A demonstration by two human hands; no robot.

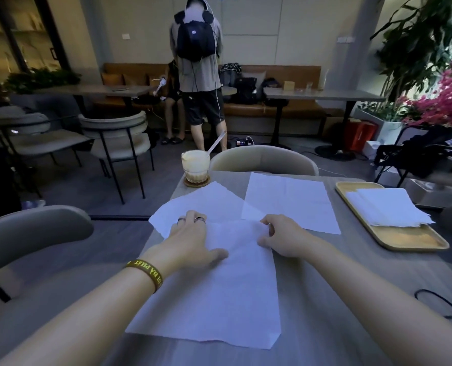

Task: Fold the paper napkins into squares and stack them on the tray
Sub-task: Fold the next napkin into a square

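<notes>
Three white napkins (214, 294) lie unfolded on the table; folded ones (388, 207) sit stacked on the wooden tray (409, 239).

grey floor (151, 186), pale panelled wall (251, 27). tan bench seat (285, 107) along the wall behind two dark tables (322, 94). cushioned chairs (119, 138) at left, daylit flowering plant (446, 101) at right.

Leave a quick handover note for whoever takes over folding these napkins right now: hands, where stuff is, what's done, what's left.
Left hand: flat, pressing the nearest napkin at its far edge.
Right hand: pinching that napkin's far right corner, fold just starting.
Two more open napkins: one partly under the left hand, one beyond the right hand.
Tray on the right holds a stack of folded napkins.
Drink at the far left table corner; keep clear.
Left: fold all three, stack them on the tray.
</notes>
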